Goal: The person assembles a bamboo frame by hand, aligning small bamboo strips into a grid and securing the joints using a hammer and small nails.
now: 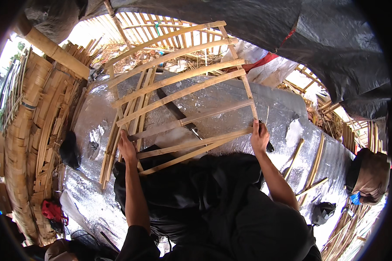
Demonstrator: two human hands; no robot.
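Observation:
Between my hands is a ladder-like frame of bamboo slats, with several long slats joined across two side strips. It is tilted up over my lap, its far end raised. At its near left corner my left hand is closed around the side strip. My right hand grips the near end of the right side strip, fingers wrapped round it. Beneath the frame, partly hidden by the slats, lies a long dark tool whose kind I cannot make out. Loose bamboo strips lie beside my left hand.
A silvery sheet covers the ground. Woven bamboo rolls stand at the left. More bamboo strips and a black bag lie at the right. Dark tarpaulin hangs overhead, and a bamboo fence stands behind.

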